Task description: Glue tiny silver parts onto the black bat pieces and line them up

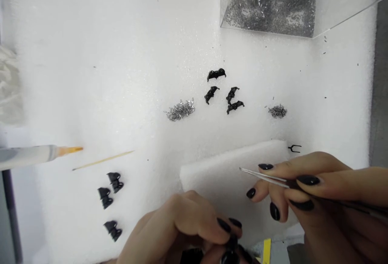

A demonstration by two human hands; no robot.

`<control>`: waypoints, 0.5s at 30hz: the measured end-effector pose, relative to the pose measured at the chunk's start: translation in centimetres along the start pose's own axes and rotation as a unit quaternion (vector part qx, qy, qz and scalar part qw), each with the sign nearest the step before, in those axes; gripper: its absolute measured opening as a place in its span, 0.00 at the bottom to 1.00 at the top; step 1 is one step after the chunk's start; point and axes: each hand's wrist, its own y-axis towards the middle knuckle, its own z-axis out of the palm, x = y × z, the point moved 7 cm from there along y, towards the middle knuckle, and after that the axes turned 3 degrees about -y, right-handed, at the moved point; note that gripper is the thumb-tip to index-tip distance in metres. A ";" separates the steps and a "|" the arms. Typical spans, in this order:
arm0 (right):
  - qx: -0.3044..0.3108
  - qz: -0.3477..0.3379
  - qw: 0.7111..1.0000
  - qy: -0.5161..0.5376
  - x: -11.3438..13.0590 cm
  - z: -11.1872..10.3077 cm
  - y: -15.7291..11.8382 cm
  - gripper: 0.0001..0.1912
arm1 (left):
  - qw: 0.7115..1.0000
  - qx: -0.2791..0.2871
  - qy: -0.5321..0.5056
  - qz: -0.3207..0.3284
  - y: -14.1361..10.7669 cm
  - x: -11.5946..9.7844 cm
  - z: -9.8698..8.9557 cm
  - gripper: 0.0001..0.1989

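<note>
In my right hand (315,191) I pinch a pair of tweezers (263,175), its tips nearly together and pointing left; something tiny may sit at the tip, too small to name. My left hand (182,223) is closed at the bottom, fingertips pressed on a small black plastic part (233,240), mostly hidden by the fingers. A white foam block (212,171) lies under and beyond both hands. Just past my right hand is a small black fork-shaped piece (294,148).
Several black plastic parts (216,74) lie mid-surface, between a larger pile of tiny metal pieces (181,110) and a smaller pile (277,111). A clear box (330,17) stands at the back right. Left are a syringe (30,157), a thin stick (104,160) and more black parts (112,230).
</note>
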 end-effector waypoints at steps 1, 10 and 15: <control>0.002 0.000 1.000 0.003 -0.1 0.0 0.1 0.15 | 1.000 -0.001 -0.003 -0.004 -0.1 0.0 0.1 0.05; 0.004 0.008 1.000 -0.003 -0.4 -0.1 0.5 0.16 | 0.999 0.002 0.035 0.035 -0.3 -0.6 0.5 0.06; 0.001 0.013 1.000 -0.014 -0.4 -1.0 0.3 0.14 | 1.000 -0.001 0.001 0.019 -0.3 -0.3 0.5 0.03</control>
